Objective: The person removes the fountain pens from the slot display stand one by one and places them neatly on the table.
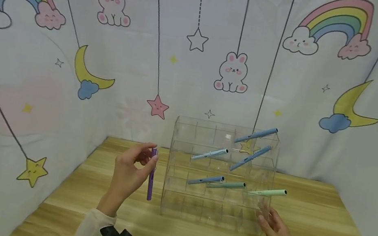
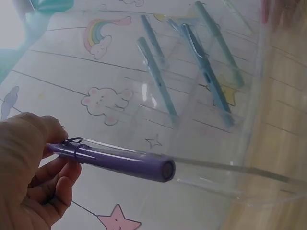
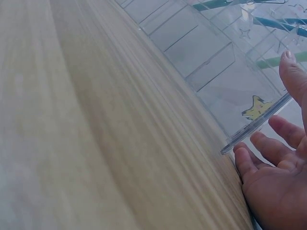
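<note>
Nearest the head camera, a pale cloth sleeve [image 1: 94,226] covers the left forearm, with a black, angular device [image 1: 116,235] at its cuff. Behind, a white fabric backdrop [image 1: 127,63], softly creased, is printed with rainbows, rabbits, moons and stars. A table [image 1: 322,234] with straight, streaked wood grain in yellow-brown carries a clear, glossy plastic rack [image 1: 214,200], boxy in form, divided by thin panels into four tiers of square-sided compartments. The left hand [image 1: 131,173] is raised just left of the rack, thumb and fingers pinching a purple pen [image 1: 151,180] near its upper end. The right hand [image 1: 276,231] is at the rack's lower right edge, thumb and fingers apart and loosely extended; firm contact with the panel cannot be confirmed. Six smooth, cylindrical pens lie tilted in the rack: a blue pen [image 1: 256,135] in the top tier; a light blue pen [image 1: 210,154] and a second blue pen [image 1: 250,158] in the next; a third blue pen [image 1: 206,180], a green pen [image 1: 226,185] and a pale green pen [image 1: 268,191] in the third. The purple pen hangs nearly vertical, its barrel slim and glossy, with a narrow, looped clip [image 2: 74,140].
</note>
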Demonstrator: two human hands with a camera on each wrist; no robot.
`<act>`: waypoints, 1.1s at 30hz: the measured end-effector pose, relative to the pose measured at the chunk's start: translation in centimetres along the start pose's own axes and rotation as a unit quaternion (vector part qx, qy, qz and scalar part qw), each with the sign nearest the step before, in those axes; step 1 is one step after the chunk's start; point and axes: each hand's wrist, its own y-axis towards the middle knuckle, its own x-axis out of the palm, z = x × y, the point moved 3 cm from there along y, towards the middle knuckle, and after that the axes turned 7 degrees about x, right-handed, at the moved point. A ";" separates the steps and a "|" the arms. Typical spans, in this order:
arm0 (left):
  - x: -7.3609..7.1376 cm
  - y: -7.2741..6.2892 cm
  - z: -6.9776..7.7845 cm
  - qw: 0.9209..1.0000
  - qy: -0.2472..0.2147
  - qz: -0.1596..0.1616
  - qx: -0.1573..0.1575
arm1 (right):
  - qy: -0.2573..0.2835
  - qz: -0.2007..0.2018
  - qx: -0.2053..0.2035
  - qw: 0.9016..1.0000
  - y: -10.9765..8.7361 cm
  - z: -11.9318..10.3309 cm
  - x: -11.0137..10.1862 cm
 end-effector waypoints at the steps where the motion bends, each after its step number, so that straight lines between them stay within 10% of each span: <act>1: 0.0 -0.4 -0.4 1.000 0.009 -0.006 -0.008 | 0.000 -0.003 0.000 1.000 0.0 0.0 0.0; 6: -0.2 -4.0 -2.7 0.994 0.028 -0.044 -0.096 | -0.025 0.005 0.017 1.000 -0.2 -0.1 -0.4; 13: -0.4 -9.5 -6.4 0.965 0.056 -0.082 -0.245 | -0.026 -0.021 0.018 0.999 -0.2 0.0 -0.5; 23: -0.1 -10.6 -7.5 0.952 0.074 -0.115 -0.275 | -0.023 -0.021 0.010 0.999 0.0 -0.3 -0.1; 33: 1.2 -11.6 -7.2 0.953 0.121 -0.158 -0.230 | -0.030 -0.016 0.033 0.999 -0.3 -0.2 -0.4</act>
